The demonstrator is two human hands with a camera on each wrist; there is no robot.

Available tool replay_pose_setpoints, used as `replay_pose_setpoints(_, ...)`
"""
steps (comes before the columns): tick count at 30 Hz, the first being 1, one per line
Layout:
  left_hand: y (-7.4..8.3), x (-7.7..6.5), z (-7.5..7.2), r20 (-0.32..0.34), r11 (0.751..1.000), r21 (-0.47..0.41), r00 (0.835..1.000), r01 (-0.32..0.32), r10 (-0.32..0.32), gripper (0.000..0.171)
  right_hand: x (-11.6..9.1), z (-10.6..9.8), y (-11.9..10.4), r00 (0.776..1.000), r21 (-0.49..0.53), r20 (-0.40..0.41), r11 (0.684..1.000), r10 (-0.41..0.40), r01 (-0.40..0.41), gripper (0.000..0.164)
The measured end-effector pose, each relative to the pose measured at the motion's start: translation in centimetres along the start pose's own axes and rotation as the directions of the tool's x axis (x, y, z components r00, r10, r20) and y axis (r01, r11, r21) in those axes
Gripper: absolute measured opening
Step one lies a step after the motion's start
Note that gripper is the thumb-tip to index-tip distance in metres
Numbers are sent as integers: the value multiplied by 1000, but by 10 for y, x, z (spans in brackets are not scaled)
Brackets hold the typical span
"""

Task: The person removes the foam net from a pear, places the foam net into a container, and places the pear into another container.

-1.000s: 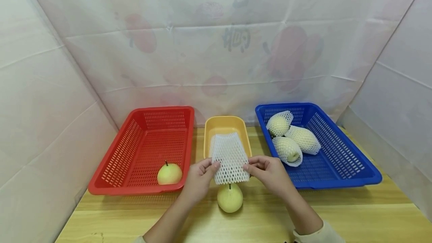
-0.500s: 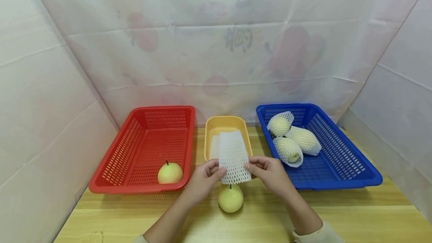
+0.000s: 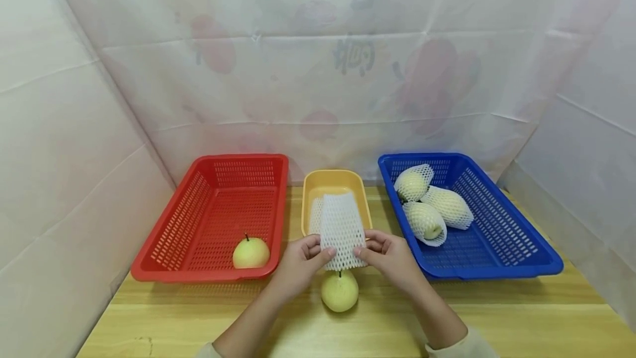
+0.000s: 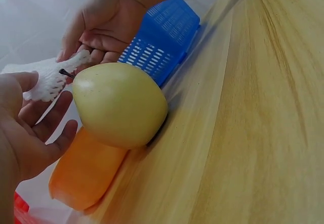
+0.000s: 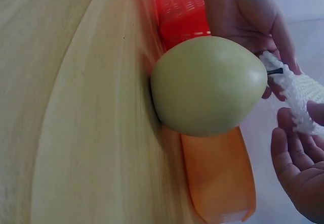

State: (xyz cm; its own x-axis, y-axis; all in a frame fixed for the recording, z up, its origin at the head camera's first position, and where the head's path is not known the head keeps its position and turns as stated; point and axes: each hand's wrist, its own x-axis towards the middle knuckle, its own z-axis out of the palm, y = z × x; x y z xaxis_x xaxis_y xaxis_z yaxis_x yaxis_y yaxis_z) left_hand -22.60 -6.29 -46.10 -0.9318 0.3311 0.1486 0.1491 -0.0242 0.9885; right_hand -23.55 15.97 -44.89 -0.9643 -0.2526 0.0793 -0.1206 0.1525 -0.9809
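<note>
Both hands pinch a white foam net sleeve (image 3: 343, 231) by the sides of its near end. The left hand (image 3: 302, 263) has its thumb on top at the left edge; the right hand (image 3: 390, 258) does the same at the right edge. Just below the sleeve's near rim, a yellow-green pear (image 3: 340, 293) stands on the table, stem up. In both wrist views the pear (image 4: 119, 105) is upright on the wood, untouched, its stem close to the net's scalloped rim. The sleeve's far end overlaps a yellow tray (image 3: 333, 180), where more white netting (image 3: 316, 214) lies.
A red basket (image 3: 208, 276) on the left holds one bare pear (image 3: 251, 253). The blue basket (image 3: 497, 269) on the right holds several pears in foam nets (image 3: 426, 222). A pale printed cloth (image 3: 318, 70) hangs behind the wooden table (image 3: 199, 325).
The sleeve has come away from the netting in the tray, slightly rightward. The left hand has shifted right, and then the right hand inward, bringing the hands closer together.
</note>
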Motion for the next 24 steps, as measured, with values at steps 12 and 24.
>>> replay_pose_setpoints(12,-6,-2,0,143,976,208,985,62,-93,37,1,-7,-3,996,85,-92,996,-2,10,42)
replay_pose_setpoints(24,-7,-2,2,182,968,252,983,-13,-34,10,28,-10,-14,979,78,-205,997,18,-2,43)
